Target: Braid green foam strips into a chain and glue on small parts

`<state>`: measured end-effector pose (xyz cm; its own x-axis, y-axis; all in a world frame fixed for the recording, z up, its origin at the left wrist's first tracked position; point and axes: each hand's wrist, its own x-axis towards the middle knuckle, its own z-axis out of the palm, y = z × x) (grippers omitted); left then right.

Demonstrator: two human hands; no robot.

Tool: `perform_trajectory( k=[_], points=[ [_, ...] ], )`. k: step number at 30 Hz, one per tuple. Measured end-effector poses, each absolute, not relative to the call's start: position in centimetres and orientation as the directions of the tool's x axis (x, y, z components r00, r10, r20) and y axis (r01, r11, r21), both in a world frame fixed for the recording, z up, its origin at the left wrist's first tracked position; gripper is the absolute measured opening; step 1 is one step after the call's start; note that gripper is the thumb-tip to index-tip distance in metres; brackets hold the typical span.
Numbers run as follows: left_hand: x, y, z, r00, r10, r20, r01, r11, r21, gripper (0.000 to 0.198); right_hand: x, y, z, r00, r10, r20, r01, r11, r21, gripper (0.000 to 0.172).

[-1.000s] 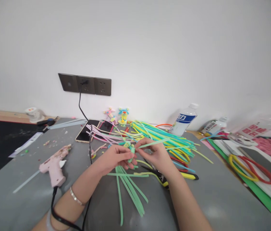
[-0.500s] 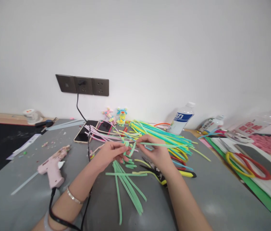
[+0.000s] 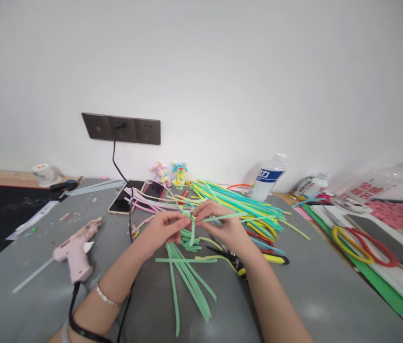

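Observation:
Between both hands is a light green pipe cleaner point(image 3: 192, 233), bent, with one end hanging down and a straight length sticking out to the right. My left hand point(image 3: 167, 229) pinches it, thumb against fingers. My right hand point(image 3: 219, 224) closes on it from the other side, fingertips near the left thumb. Parts of the green piece are hidden by the fingers. Just below the hands lie short curled green pieces point(image 3: 190, 245) and a fan of loose green pipe cleaners point(image 3: 190, 286). Pliers with yellow handles point(image 3: 235, 262) lie partly under my right wrist.
A pink glue gun point(image 3: 76, 252) lies left, its black cord point(image 3: 73, 305) crossing my left forearm. Behind are phones point(image 3: 126, 196), yellow and teal pipe cleaners point(image 3: 237, 205), two small figures point(image 3: 179, 175) and a bottle point(image 3: 266, 177). Scissors point(image 3: 353, 245) rest at right.
My right hand has shifted slightly left, closer to my left hand. A green end now hangs down between the fingers, and the length at right tilts upward. The view has moved slightly.

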<state>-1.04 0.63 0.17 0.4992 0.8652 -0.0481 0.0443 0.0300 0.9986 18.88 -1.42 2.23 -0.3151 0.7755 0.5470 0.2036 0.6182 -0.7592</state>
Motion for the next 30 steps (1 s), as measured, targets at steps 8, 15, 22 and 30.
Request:
perform_trajectory(
  k=[8,15,22,30],
  points=[
    [-0.4,0.1,0.5,0.538,0.838,-0.098,-0.105,0.182,0.978,0.035,18.2,-1.8,2.0,-0.322,0.780,0.537,0.226,0.614,-0.756,0.007],
    [-0.5,-0.2,0.9,0.573,0.811,-0.121,-0.265,0.323,0.909,0.033,17.2,-2.2,2.0,-0.252,0.789,0.560,0.249,0.612,-0.750,0.009],
    [-0.2,-0.3,1.2,0.503,0.856,-0.116,-0.385,0.343,0.857,0.035,16.5,-2.2,1.5,-0.173,0.717,0.676,0.278,0.694,-0.665,0.008],
    [0.2,-0.2,1.0,0.400,0.912,-0.092,-0.500,0.301,0.812,0.034,16.2,-2.5,1.5,-0.195,0.706,0.681,0.324,0.702,-0.634,0.011]
  ],
)
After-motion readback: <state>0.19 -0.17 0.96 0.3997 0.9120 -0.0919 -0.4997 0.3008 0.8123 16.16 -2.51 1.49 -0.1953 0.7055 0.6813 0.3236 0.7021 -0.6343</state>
